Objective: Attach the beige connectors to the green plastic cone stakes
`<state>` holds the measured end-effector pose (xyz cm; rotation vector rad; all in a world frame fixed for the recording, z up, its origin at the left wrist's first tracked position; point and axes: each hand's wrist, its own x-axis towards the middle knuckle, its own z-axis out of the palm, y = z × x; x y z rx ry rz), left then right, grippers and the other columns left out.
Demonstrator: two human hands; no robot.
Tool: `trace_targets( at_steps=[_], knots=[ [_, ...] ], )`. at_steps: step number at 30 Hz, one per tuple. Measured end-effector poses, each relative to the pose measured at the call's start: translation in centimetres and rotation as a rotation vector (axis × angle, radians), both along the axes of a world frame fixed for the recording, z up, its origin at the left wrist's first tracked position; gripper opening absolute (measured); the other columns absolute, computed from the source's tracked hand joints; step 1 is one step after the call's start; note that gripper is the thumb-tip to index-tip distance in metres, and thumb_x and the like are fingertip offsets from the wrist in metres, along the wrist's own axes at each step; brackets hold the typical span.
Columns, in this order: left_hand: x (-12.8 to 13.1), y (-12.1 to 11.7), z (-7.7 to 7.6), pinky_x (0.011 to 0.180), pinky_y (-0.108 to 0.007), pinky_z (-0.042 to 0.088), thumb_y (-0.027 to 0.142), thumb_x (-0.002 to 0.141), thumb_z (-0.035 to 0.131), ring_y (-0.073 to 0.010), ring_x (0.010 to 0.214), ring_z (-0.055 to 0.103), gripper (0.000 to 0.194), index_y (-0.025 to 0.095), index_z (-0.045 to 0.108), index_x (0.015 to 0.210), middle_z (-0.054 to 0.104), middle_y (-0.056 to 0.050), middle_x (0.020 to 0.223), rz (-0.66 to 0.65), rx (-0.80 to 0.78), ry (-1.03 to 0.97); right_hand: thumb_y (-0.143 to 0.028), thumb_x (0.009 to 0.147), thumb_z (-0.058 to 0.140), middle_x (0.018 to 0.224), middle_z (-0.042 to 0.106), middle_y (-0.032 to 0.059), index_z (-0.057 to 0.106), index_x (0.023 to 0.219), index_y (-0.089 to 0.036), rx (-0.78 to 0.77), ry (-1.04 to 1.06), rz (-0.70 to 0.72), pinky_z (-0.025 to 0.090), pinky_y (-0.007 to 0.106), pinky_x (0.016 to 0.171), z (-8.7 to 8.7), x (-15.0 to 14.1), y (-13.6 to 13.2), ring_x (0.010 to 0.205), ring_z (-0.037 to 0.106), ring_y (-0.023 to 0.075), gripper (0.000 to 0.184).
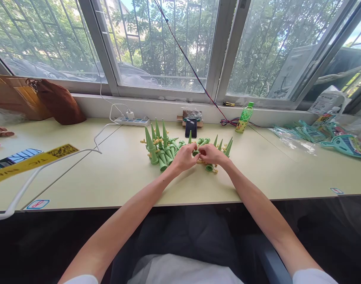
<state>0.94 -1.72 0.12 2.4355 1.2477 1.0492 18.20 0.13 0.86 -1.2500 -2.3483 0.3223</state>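
Observation:
Both hands meet over the middle of the table around one green plastic watering spike [195, 152], its round open end toward me and its pointed tip likely the cone standing up behind. My left hand [185, 157] pinches it from the left side. From the right, my right hand [211, 154] closes its fingers at the same piece; what small part they grip is hidden. Several more green spikes with yellow valves [151, 148] stand or lie to the left of my hands. Others [228, 146] are behind and right of my right hand, and one [209, 168] lies below it, open end facing me.
Behind the spikes, a black phone [190, 128] leans on a small cardboard box [202, 118]. A green drink bottle [245, 117] stands back right, near a cable bundle. A power strip [132, 120] lies back left. At far right are plastic bags and a teal dustpan [346, 145].

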Motion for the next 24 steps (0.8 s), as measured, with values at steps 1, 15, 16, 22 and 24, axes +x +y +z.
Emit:
trace_targets(
  at_steps=[1,15,16,22,24],
  knots=[
    [0.01,0.0,0.02,0.06,-0.026,0.043,0.027,0.083,0.058,-0.0145,0.066,0.058,0.012,0.019,0.055,0.09,0.063,-0.004,0.088,0.0,-0.001,-0.001,-0.014,0.068,0.049,0.054,0.046,-0.0026,0.042,0.058,-0.019,0.001,-0.001,0.001,0.028,0.025,0.058,0.0,0.01,0.01,0.057,0.04,0.0114,0.012],
    [0.0,-0.01,0.11,0.06,-0.027,0.044,0.027,0.082,0.057,-0.0148,0.066,0.058,0.011,0.018,0.056,0.09,0.063,-0.004,0.087,0.001,0.002,0.005,-0.015,0.068,0.049,0.055,0.046,-0.003,0.039,0.059,-0.02,-0.025,-0.007,0.013,0.027,0.025,0.057,-0.08,0.04,0.1,0.057,0.039,0.011,0.014],
    [-0.01,0.01,0.09,0.06,-0.027,0.044,0.027,0.082,0.057,-0.0149,0.067,0.059,0.011,0.018,0.056,0.09,0.063,-0.004,0.087,0.001,0.001,0.007,-0.015,0.068,0.049,0.055,0.046,-0.0031,0.039,0.059,-0.02,-0.023,-0.008,0.015,0.027,0.025,0.057,-0.09,0.04,0.11,0.057,0.038,0.011,0.014],
    [-0.03,0.09,-0.02,0.061,-0.027,0.045,0.026,0.082,0.058,-0.0149,0.066,0.059,0.012,0.018,0.057,0.091,0.064,-0.005,0.087,0.0,0.005,0.008,-0.015,0.068,0.049,0.055,0.046,-0.003,0.04,0.06,-0.019,-0.027,-0.013,0.017,0.027,0.025,0.058,-0.18,0.07,0.11,0.057,0.039,0.0112,0.013],
    [-0.02,0.08,-0.02,0.061,-0.027,0.044,0.026,0.082,0.058,-0.0149,0.066,0.059,0.011,0.018,0.057,0.09,0.064,-0.005,0.087,0.0,0.004,0.007,-0.015,0.068,0.049,0.055,0.045,-0.0031,0.04,0.06,-0.019,-0.033,-0.02,0.011,0.027,0.025,0.058,-0.17,0.07,0.1,0.058,0.039,0.0113,0.013]
  ],
)
